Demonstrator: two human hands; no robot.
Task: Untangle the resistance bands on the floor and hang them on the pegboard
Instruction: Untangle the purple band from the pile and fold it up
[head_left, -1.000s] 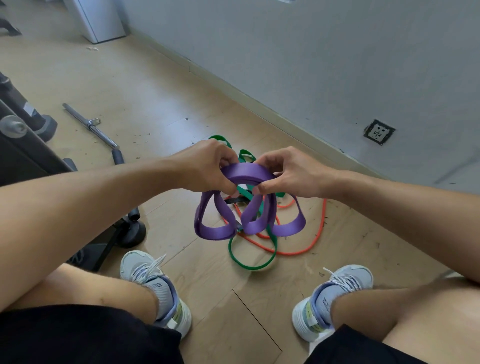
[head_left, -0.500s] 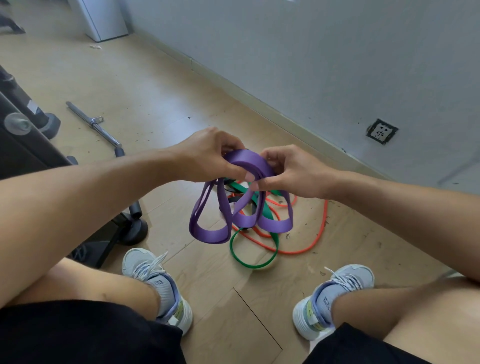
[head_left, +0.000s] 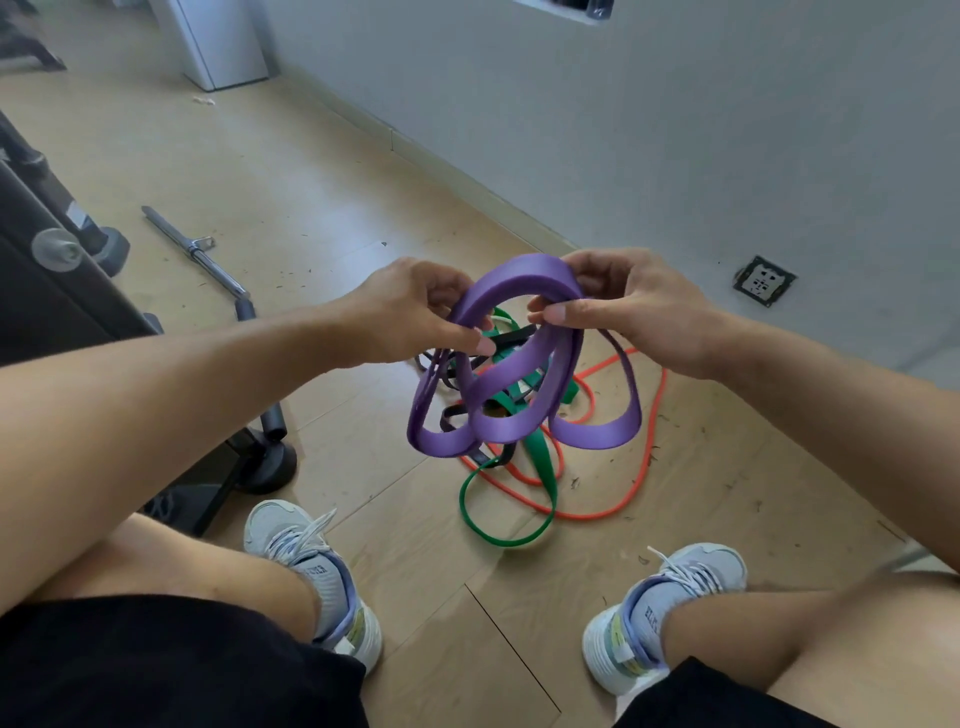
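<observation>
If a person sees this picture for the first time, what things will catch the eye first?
First the wide purple band, held up in loops at the centre by the left hand and the right hand. Beneath it, a tangle of green band, thin orange band and black band lies on the wooden floor, between two grey sneakers.

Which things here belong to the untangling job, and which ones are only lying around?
For the job:
purple band, held up by the left hand and right hand
green band, orange band and black band, on the floor

Only lying around:
metal bar
wall socket
black equipment frame
</observation>
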